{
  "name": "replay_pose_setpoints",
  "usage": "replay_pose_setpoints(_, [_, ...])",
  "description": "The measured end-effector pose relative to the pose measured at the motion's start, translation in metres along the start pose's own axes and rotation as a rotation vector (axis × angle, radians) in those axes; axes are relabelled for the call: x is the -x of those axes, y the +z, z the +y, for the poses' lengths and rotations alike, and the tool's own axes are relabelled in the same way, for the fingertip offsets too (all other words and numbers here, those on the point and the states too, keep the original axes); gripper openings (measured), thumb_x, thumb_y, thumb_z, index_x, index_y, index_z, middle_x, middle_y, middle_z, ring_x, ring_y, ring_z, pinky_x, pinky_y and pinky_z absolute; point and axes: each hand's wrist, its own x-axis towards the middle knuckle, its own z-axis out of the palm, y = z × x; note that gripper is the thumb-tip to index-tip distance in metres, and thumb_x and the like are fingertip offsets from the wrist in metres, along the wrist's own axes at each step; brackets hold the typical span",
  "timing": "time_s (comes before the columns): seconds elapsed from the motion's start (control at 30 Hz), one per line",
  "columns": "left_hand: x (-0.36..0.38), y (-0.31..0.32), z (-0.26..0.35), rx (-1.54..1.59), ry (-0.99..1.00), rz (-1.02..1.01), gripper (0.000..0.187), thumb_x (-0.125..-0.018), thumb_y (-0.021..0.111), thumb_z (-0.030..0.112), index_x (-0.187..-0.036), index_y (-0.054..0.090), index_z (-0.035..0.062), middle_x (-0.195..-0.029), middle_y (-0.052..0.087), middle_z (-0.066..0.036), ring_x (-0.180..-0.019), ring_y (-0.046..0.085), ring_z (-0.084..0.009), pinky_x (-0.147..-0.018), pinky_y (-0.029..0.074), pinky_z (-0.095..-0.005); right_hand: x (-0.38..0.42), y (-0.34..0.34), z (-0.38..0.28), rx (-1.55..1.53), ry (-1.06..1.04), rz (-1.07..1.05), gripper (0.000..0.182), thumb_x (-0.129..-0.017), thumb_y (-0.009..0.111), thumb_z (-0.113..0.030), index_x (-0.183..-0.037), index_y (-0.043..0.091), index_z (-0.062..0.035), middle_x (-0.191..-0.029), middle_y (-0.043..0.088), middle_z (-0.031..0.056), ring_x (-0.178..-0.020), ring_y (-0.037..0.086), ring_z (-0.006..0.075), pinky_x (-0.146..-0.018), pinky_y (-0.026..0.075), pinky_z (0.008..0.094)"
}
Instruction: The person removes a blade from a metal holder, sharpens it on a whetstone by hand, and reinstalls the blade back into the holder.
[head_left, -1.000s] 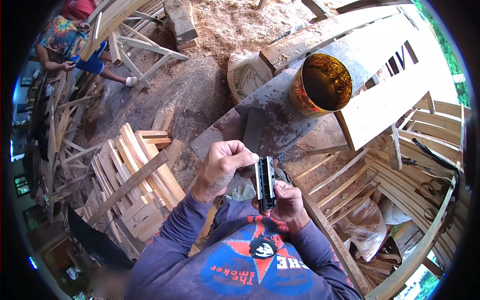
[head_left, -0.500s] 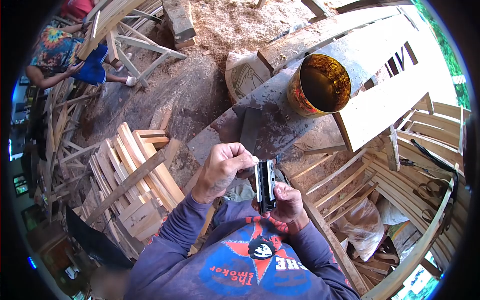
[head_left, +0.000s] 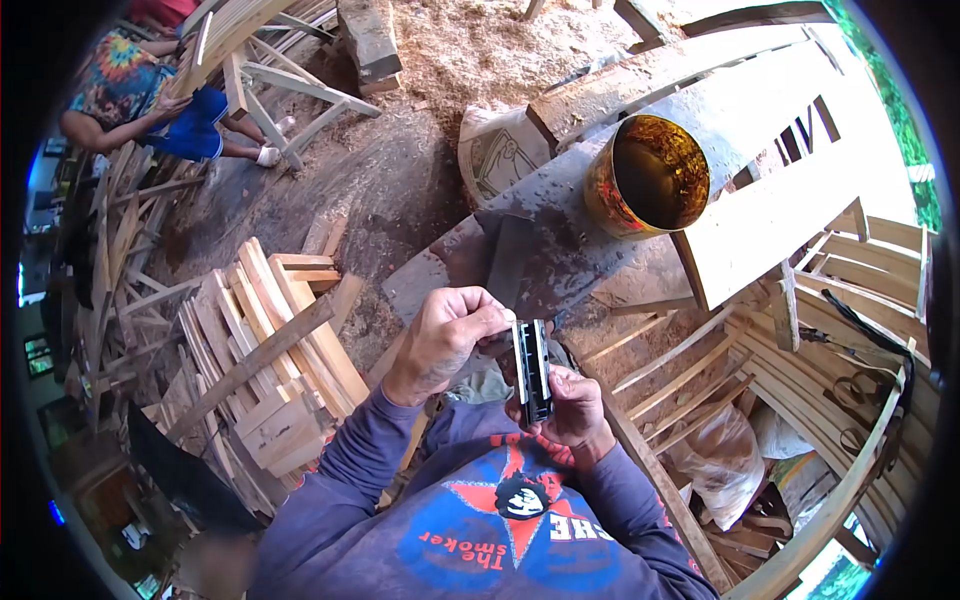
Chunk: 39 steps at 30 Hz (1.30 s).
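In front of my chest I hold a small oblong black device with two silver strips along its length (head_left: 533,378). The fingers of my right hand (head_left: 575,405) are wrapped round its lower end and side. My left hand (head_left: 445,340) is closed in a pinch, thumb and forefinger at the upper left corner of the device. Just beyond my hands, a dark flat bar (head_left: 511,262) lies on the wet, stained bench board (head_left: 450,258). A round tin (head_left: 612,195) with dark liquid inside stands farther along that board.
Stacked cut boards (head_left: 285,345) lie at my left. A slatted wooden frame (head_left: 700,375) and plastic bags (head_left: 725,465) are at my right. At the upper left a person in blue shorts (head_left: 203,125) holds a wooden plank (head_left: 235,45). Sawdust covers the ground.
The black device has turned slightly, so more of its inner channel shows between the silver strips. Both hands keep their hold. The view has shifted a little.
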Motion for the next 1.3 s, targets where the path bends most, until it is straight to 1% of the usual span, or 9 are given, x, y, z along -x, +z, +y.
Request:
replay_pose_setpoints(0.2, [0.004, -0.003, 0.002, -0.058, 0.006, 0.002, 0.017, -0.095, 0.071, 0.018, -0.090, 0.072, 0.0019, -0.081, 0.068, -0.001, -0.075, 0.058, -0.0065, -0.072, 0.044, -0.0235, -0.003, -0.001, 0.005, 0.013, -0.012, -0.008, 0.057, -0.097, 0.069, -0.027, -0.134, 0.053, 0.0141, -0.096, 0.071, 0.0301, -0.081, 0.068, 0.0393, -0.060, 0.057, 0.0355])
replay_pose_setpoints(0.3, [0.006, -0.006, 0.002, -0.047, 0.008, -0.002, 0.017, -0.096, 0.071, 0.018, -0.090, 0.072, 0.0017, -0.082, 0.069, -0.001, -0.075, 0.058, -0.0067, -0.072, 0.044, -0.0239, -0.004, -0.001, 0.008, -0.007, -0.011, -0.061, 0.052, -0.102, 0.064, -0.027, -0.135, 0.055, 0.0115, -0.103, 0.070, 0.0360, -0.076, 0.073, 0.0339, -0.070, 0.059, 0.0381])
replay_pose_setpoints(0.47, [0.009, -0.009, 0.003, -0.070, 0.015, 0.002, 0.019, -0.097, 0.070, 0.020, -0.091, 0.072, 0.0014, -0.083, 0.070, -0.002, -0.076, 0.058, -0.0068, -0.073, 0.045, -0.0243, -0.005, 0.002, 0.010, -0.051, 0.008, -0.036, 0.061, -0.100, 0.066, -0.027, -0.142, 0.051, 0.0140, -0.099, 0.069, 0.0331, -0.077, 0.069, 0.0333, -0.066, 0.057, 0.0361])
replay_pose_setpoints(0.7, [0.013, -0.014, 0.001, -0.067, 0.024, -0.009, 0.022, -0.098, 0.070, 0.021, -0.095, 0.074, -0.0002, -0.085, 0.071, -0.002, -0.076, 0.058, -0.0071, -0.073, 0.044, -0.0242, -0.007, 0.010, 0.013, -0.014, -0.006, -0.023, 0.056, -0.100, 0.066, -0.027, -0.138, 0.054, 0.0108, -0.102, 0.069, 0.0337, -0.078, 0.070, 0.0325, -0.066, 0.057, 0.0353])
replay_pose_setpoints(0.77, [0.015, -0.013, 0.000, -0.061, 0.025, 0.012, 0.020, -0.098, 0.074, 0.017, -0.100, 0.074, -0.0022, -0.090, 0.073, -0.004, -0.081, 0.062, -0.0080, -0.077, 0.048, -0.0242, -0.008, 0.015, 0.015, 0.112, -0.076, 0.027, 0.053, -0.098, 0.069, -0.027, -0.134, 0.054, 0.0097, -0.104, 0.069, 0.0257, -0.091, 0.069, 0.0375, -0.060, 0.057, 0.0347])
replay_pose_setpoints(0.97, [0.017, -0.019, -0.009, -0.059, 0.004, 0.012, 0.019, -0.095, 0.077, 0.010, -0.105, 0.072, -0.0046, -0.098, 0.075, -0.008, -0.091, 0.068, -0.0110, -0.087, 0.053, -0.0262, -0.009, 0.018, 0.018, 0.260, -0.133, 0.087, 0.050, -0.100, 0.068, -0.027, -0.134, 0.056, 0.0082, -0.104, 0.069, 0.0293, -0.079, 0.072, 0.0302, -0.064, 0.057, 0.0349])
replay_pose_setpoints(1.13, [0.019, -0.016, -0.008, -0.059, 0.010, 0.030, 0.019, -0.095, 0.078, 0.012, -0.105, 0.073, -0.0039, -0.096, 0.074, -0.006, -0.088, 0.066, -0.0094, -0.082, 0.051, -0.0245, -0.007, 0.012, 0.020, 0.248, -0.127, 0.053, 0.050, -0.101, 0.066, -0.026, -0.135, 0.056, 0.0092, -0.111, 0.069, 0.0283, -0.085, 0.073, 0.0318, -0.064, 0.058, 0.0352])
replay_pose_setpoints(1.2, [0.020, -0.014, -0.007, -0.060, 0.007, 0.034, 0.019, -0.095, 0.078, 0.012, -0.105, 0.073, -0.0037, -0.095, 0.074, -0.006, -0.086, 0.065, -0.0089, -0.081, 0.051, -0.0239, -0.007, 0.014, 0.019, 0.209, -0.110, 0.031, 0.046, -0.104, 0.062, -0.028, -0.135, 0.057, 0.0065, -0.108, 0.072, 0.0280, -0.082, 0.073, 0.0281, -0.075, 0.059, 0.0357])
replay_pose_setpoints(1.3, [0.019, -0.014, -0.011, -0.051, 0.015, 0.034, 0.019, -0.095, 0.078, 0.013, -0.104, 0.073, -0.0029, -0.094, 0.073, -0.005, -0.084, 0.063, -0.0077, -0.079, 0.049, -0.0232, -0.005, 0.013, 0.020, 0.184, -0.104, 0.046, 0.046, -0.105, 0.061, -0.028, -0.136, 0.056, 0.0057, -0.107, 0.072, 0.0293, -0.082, 0.073, 0.0284, -0.074, 0.059, 0.0355])
